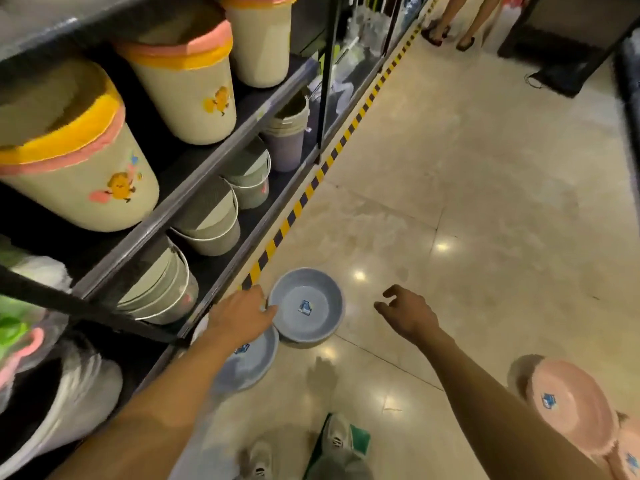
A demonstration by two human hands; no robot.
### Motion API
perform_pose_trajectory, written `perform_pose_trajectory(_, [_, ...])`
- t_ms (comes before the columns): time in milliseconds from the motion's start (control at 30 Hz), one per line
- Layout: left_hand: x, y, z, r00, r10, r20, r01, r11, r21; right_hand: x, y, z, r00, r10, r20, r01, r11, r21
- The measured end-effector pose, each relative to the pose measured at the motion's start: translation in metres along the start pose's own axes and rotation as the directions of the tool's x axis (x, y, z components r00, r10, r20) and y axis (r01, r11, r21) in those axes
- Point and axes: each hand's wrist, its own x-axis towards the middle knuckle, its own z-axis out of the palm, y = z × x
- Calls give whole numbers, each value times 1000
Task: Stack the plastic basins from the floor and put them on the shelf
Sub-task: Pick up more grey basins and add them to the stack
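Observation:
A blue plastic basin [311, 318] with a sticker inside sits on the floor beside the shelf's base. My left hand [242, 315] pinches its left rim, thumb over the edge. A second blue basin [249, 367] lies just nearer, partly under my left hand and touching the first. My right hand [408, 313] hovers to the right of the basin, fingers loosely curled and holding nothing. Two pink basins [571, 407] lie on the floor at the lower right, the nearer one cut off by the frame. The shelf [194, 188] stands along the left.
The shelf holds cream bins with yellow and pink rims [79, 178] above and stacked grey buckets [207, 220] below. Yellow-black tape [304, 195] marks the floor at its base. My shoes [339, 438] are at the bottom. Another person's legs [446, 26] stand far down the aisle.

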Motion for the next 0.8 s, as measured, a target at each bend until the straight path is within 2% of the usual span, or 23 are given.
perform_pose_trajectory(133, [72,-18,75,998,-53,-27,51,997,-55,89,24,60,1000,4,28,-4,1000,-15])
perform_pose_trajectory(300, [177,-62,209,995,-88,-50,84,994,-76,212,71,183,1000,8,23,-7,999,-40])
perform_pose_trajectory(533, [314,-137,372,988,-82,-131,94,992,88,369,145,340,997,43,-66,-47,997,-63])
perform_pose_trajectory(667, [367,-168,425,977,-76,-200,113,977,181,425,172,388,990,39,-135,-53,993,-101])
perform_pose_trajectory(800, [403,-179,452,979,-73,-192,120,963,243,459,183,413,982,32,-187,-60,987,-146])
